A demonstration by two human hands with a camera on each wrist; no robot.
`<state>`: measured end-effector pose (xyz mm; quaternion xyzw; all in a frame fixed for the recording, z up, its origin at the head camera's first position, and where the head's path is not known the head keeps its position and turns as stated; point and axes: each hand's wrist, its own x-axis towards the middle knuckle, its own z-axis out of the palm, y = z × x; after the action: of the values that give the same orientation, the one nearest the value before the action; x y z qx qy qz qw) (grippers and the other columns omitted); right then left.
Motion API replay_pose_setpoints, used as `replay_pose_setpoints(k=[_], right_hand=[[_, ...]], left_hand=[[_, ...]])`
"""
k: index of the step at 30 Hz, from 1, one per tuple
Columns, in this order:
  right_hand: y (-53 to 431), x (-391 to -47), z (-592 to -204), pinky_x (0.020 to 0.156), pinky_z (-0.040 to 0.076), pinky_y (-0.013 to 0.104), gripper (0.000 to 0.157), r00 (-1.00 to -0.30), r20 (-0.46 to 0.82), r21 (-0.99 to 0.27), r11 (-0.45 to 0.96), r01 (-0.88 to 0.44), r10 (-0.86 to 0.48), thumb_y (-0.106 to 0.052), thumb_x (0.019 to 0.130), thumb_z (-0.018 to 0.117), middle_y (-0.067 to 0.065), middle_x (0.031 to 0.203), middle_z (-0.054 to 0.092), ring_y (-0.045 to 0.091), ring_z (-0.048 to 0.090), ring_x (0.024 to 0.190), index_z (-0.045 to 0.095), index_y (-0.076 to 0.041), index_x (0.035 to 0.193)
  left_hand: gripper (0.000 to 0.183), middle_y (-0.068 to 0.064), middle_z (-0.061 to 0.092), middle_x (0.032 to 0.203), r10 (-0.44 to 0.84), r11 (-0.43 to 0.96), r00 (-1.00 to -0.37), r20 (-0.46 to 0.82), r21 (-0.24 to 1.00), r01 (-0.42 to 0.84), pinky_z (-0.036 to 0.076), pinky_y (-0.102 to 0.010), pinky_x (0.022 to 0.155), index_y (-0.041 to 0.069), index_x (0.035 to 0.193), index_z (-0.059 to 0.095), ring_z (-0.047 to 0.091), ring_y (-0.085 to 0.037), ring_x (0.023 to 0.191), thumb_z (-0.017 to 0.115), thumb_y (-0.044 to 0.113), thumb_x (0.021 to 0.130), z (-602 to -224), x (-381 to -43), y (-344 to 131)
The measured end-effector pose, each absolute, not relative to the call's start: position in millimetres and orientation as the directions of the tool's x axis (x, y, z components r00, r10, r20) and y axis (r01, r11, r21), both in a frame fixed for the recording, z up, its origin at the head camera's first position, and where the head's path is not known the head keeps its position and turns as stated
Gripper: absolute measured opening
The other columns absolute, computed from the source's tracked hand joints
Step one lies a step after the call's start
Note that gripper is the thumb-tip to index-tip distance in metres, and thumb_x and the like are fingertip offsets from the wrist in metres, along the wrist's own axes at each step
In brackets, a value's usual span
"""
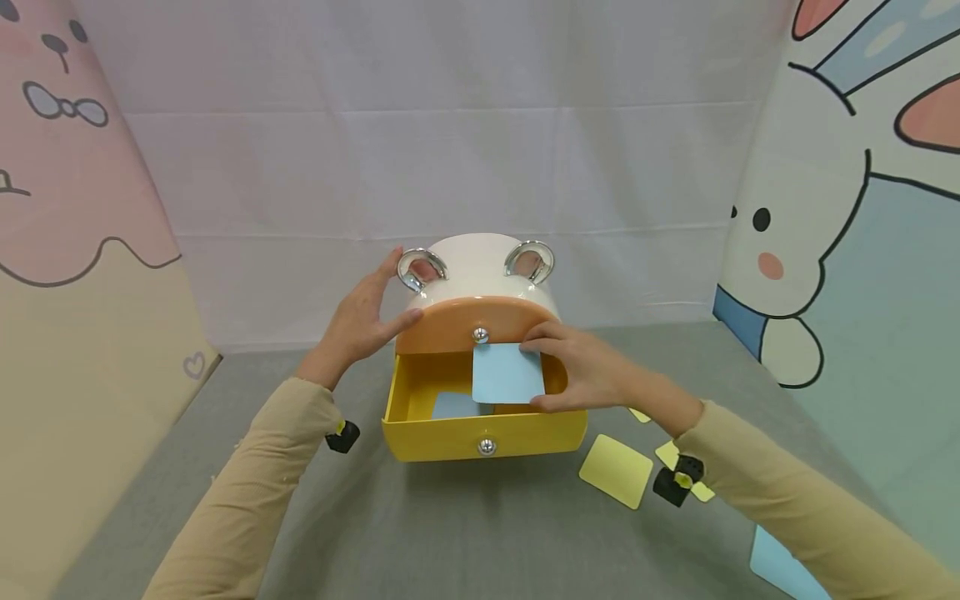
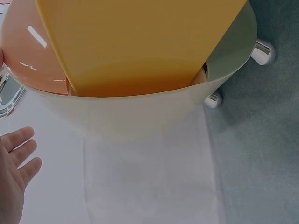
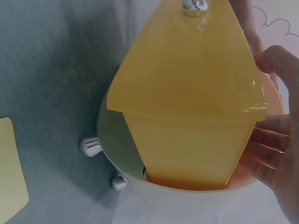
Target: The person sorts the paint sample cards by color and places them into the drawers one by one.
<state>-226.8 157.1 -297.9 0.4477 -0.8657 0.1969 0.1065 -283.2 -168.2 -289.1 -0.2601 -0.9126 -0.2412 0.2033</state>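
A white cabinet (image 1: pixel 480 262) with two silver-rimmed ears has a closed orange drawer (image 1: pixel 446 325) above a pulled-out yellow drawer (image 1: pixel 435 439). My right hand (image 1: pixel 581 367) pinches a light blue card (image 1: pixel 506 373) between thumb and fingers over the yellow drawer. Another blue card (image 1: pixel 456 406) lies inside that drawer. At the cabinet's left side, by the ear, my left hand (image 1: pixel 365 318) rests with fingers extended and its thumb near the orange drawer. In the left wrist view the left hand (image 2: pixel 14 172) shows spread fingers. The held card is hidden from the right wrist view.
A yellow card (image 1: pixel 617 471) lies on the grey tabletop (image 1: pixel 465 533), right of the drawer. More yellow pieces (image 1: pixel 666 454) show around the right wrist. Beneath the right forearm lies a partly covered blue card (image 1: pixel 783 567). A white cloth (image 1: pixel 450 167) hangs behind the cabinet.
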Motion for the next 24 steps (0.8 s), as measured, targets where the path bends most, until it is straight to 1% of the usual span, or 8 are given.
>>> replay_pose_setpoints(k=[3, 11, 19, 24], right_hand=[[154.7, -226.9, -299.6, 0.084, 0.047, 0.034, 0.058, -0.579, 0.354, -0.255, 0.520, -0.815, -0.735, -0.037, 0.069, 0.073, 0.006, 0.117, 0.051, 0.019, 0.051, 0.100, 0.059, -0.003, 0.115], [152.8, -226.1, -303.8, 0.083, 0.048, 0.034, 0.059, -0.583, 0.349, -0.260, 0.522, -0.812, -0.734, -0.037, 0.070, 0.072, 0.006, 0.119, 0.051, 0.020, 0.052, 0.100, 0.058, -0.004, 0.117], [152.2, -225.5, -306.9, 0.089, 0.044, 0.038, 0.058, -0.592, 0.350, -0.280, 0.522, -0.806, -0.726, -0.035, 0.070, 0.071, 0.008, 0.121, 0.052, 0.022, 0.052, 0.105, 0.058, -0.001, 0.117], [153.7, -224.7, -307.0, 0.091, 0.043, 0.038, 0.058, -0.605, 0.343, -0.288, 0.533, -0.796, -0.719, -0.035, 0.070, 0.071, 0.008, 0.122, 0.052, 0.022, 0.051, 0.108, 0.058, -0.001, 0.116]], left_hand=[[0.085, -0.013, 0.035, 0.142, 0.376, 0.744, -0.780, 0.501, 0.339, 0.576, 0.029, -0.054, 0.101, 0.021, 0.147, 0.011, 0.034, -0.034, 0.128, 0.058, 0.049, 0.083, -289.2, -283.1, -168.0], [0.085, -0.012, 0.034, 0.143, 0.370, 0.745, -0.781, 0.502, 0.342, 0.573, 0.029, -0.052, 0.102, 0.026, 0.147, 0.008, 0.033, -0.032, 0.129, 0.058, 0.049, 0.083, -290.1, -283.0, -168.3], [0.085, -0.013, 0.035, 0.142, 0.372, 0.745, -0.783, 0.499, 0.342, 0.572, 0.028, -0.052, 0.102, 0.022, 0.147, 0.010, 0.034, -0.033, 0.128, 0.059, 0.048, 0.083, -289.0, -281.8, -167.7], [0.086, -0.013, 0.034, 0.143, 0.371, 0.748, -0.787, 0.493, 0.344, 0.568, 0.028, -0.052, 0.102, 0.021, 0.148, 0.010, 0.034, -0.033, 0.128, 0.059, 0.050, 0.082, -289.5, -282.2, -167.4]])
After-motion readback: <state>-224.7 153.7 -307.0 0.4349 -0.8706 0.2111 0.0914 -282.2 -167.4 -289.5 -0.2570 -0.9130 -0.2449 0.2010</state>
